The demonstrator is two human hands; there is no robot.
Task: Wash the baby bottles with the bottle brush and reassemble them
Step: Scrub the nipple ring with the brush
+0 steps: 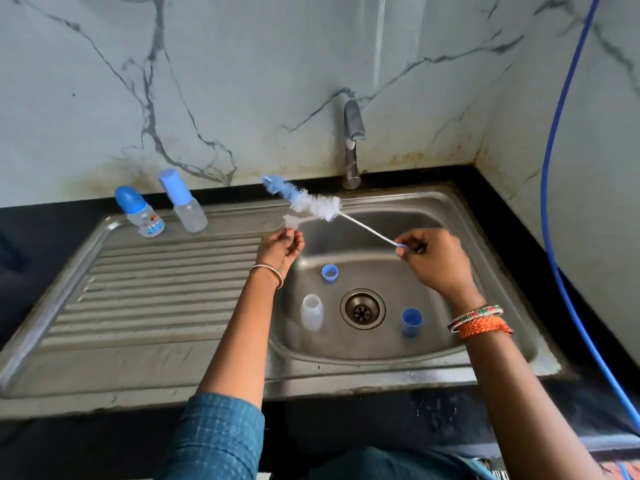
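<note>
My right hand pinches the thin handle end of the bottle brush, whose white and blue bristles point up and left over the sink basin. Just below the bristles, my left hand pinches a small translucent white piece that looks like a bottle nipple. In the basin lie an open clear bottle body, a blue screw ring and a blue cap. Two capped baby bottles stand on the drainboard at the back left: a printed one and a plain clear one.
The steel faucet stands behind the basin with no water visibly running. The drain is in the basin's middle. The ribbed drainboard stretches left. A blue hose hangs down the right wall over the black counter.
</note>
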